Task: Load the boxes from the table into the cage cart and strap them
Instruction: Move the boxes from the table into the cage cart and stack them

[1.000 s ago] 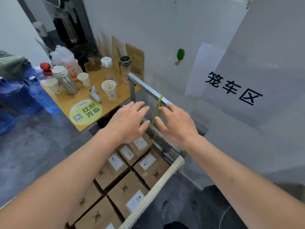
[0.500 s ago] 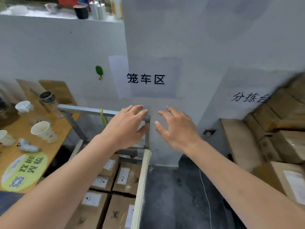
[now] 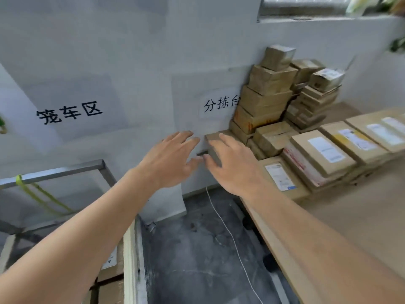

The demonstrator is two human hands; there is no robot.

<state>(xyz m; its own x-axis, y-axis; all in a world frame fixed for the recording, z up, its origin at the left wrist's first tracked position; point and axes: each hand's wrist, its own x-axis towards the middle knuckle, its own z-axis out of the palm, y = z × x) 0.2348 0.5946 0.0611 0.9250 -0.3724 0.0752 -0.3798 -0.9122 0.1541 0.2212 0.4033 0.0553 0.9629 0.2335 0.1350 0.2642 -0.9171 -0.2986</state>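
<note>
The boxes (image 3: 324, 150) lie on the table (image 3: 361, 216) on the right side. Flat ones with white labels lie in a row along the table. Behind them, more brown boxes are piled high in two stacks against the wall (image 3: 131, 51). One small box sits at the near corner of the table, right by the wall.

The right hand (image 3: 234, 165) is in the air in front of that corner box. Its fingers are straight and spread. It holds nothing. I cannot tell if the fingertips touch the box.

The left hand (image 3: 168, 161) is just beside the right hand, a bit to the left, in front of the wall. Its fingers are also straight and loose, and it holds nothing. The two thumbs are very near each other.

The cage cart (image 3: 65, 170) stands at the lower left, well apart from the table. Its grey metal bar runs across the top. A yellow strap (image 3: 37, 194) is tied to the bar and hangs down into the cart. Some boxes in the cart (image 3: 111, 268) show at the bottom, partly hidden by the left arm.

Between the cart and the table is a dark grey floor (image 3: 197, 249). A thin white cord (image 3: 228, 233) runs across it. Two paper signs with black writing are stuck on the wall.
</note>
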